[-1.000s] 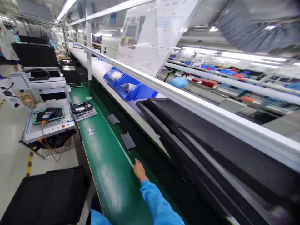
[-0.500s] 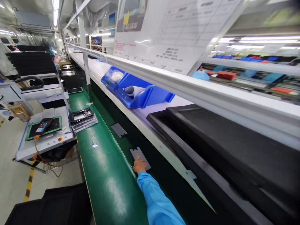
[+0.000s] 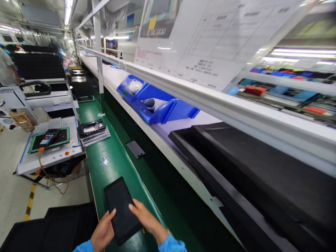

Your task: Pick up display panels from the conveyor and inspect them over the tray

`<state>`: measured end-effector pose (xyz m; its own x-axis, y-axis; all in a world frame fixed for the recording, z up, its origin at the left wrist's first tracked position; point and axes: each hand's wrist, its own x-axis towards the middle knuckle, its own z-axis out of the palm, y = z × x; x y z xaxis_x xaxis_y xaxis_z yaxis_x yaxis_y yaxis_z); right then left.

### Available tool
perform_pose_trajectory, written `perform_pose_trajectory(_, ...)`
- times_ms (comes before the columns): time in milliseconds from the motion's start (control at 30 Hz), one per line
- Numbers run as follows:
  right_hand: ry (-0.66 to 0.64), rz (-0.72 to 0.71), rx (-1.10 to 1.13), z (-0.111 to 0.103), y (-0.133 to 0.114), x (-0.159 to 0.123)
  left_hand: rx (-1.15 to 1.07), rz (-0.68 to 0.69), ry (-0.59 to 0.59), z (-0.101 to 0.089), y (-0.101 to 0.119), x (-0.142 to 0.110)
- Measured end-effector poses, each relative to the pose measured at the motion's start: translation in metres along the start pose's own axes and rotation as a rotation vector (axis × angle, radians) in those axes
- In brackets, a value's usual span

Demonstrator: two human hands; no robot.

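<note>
The left hand (image 3: 103,232) and right hand (image 3: 147,218) grip opposite long edges of a flat black rectangular tablet panel (image 3: 122,210), fingers spread, holding it tilted over a green conveyor belt (image 3: 111,164). A dark grey rectangular plate (image 3: 135,149) lies farther along.

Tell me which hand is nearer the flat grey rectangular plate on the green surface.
The right hand is nearer, below the grey plate; the left hand is farther, below and left of it. Both hold a black tablet.
</note>
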<state>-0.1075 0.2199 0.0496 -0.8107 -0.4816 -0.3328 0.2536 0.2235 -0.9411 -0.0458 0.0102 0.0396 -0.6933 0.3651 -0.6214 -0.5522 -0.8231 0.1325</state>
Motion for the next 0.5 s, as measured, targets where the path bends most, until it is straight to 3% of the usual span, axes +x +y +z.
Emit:
perform_pose_trajectory(33, -0.043, 0.023, -0.124, -0.005, -0.008, 0.018, 0.002, 0.027, 0.043, -0.002, 0.006, -0.002)
perform_pose_trajectory(67, 0.008, 0.071, -0.261, -0.018, -0.016, 0.041, 0.019, 0.059, 0.092, -0.007, 0.012, -0.003)
perform_pose_trajectory(133, 0.250, 0.158, -0.691, -0.056, -0.023, 0.099, 0.076, 0.131, 0.161, -0.021, 0.025, -0.005)
perform_pose_trajectory(200, 0.372, 0.219, -0.833, -0.098, -0.017, 0.164, 0.115, 0.197, 0.210, -0.034, 0.037, -0.004)
perform_pose_trajectory(300, 0.406, 0.297, -0.982, -0.144, 0.008, 0.247, 0.130, 0.263, 0.295, -0.046, 0.049, 0.000)
perform_pose_trajectory(400, 0.397, 0.347, -1.100, -0.166, 0.030, 0.292, 0.090, 0.266, 0.351, -0.056, 0.052, 0.008)
perform_pose_trajectory(500, 0.425, 0.395, -1.170, -0.167, 0.041, 0.307, 0.033, 0.264, 0.438, -0.074, 0.051, 0.019)
